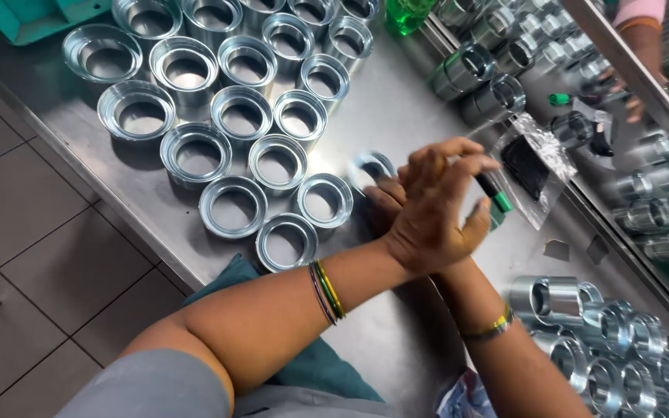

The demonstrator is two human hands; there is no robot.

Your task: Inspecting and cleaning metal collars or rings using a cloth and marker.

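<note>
**Crossed hands over a steel tabletop of metal rings**

Crossing at the wrists, the two hands meet near the middle of the steel tabletop (396, 116). The left hand (435, 205) lies on top, back up, its fingers bent and pinching a dark marker with a green end (497, 193), which juts out on the side away from the ring block. The right hand (381, 203) passes underneath; only its fingers show, reaching to a single blurred metal ring (372, 166) and touching or holding it. Whether those fingers are closed around the ring cannot be told, since the left hand covers most of them.

Taking that single ring as the landmark: just beside it, toward the tabletop's floor-side edge, stands a tight block of upright, shiny metal rings (230, 128) in rows. Past the hands on the opposite side lies a clear plastic bag with a dark piece inside (532, 159). Farther that way, a raised rail (629, 73) divides off more metal parts, where another person's hand (636, 97) works near a small green-tipped item. Nearer the wearer, beyond the right forearm, is a heap of shorter metal sleeves (605, 340). A green plastic bottle (406, 14) stands at the far edge. Bangles circle both wrists, and a teal cloth (319, 371) hangs below the left forearm.
</note>
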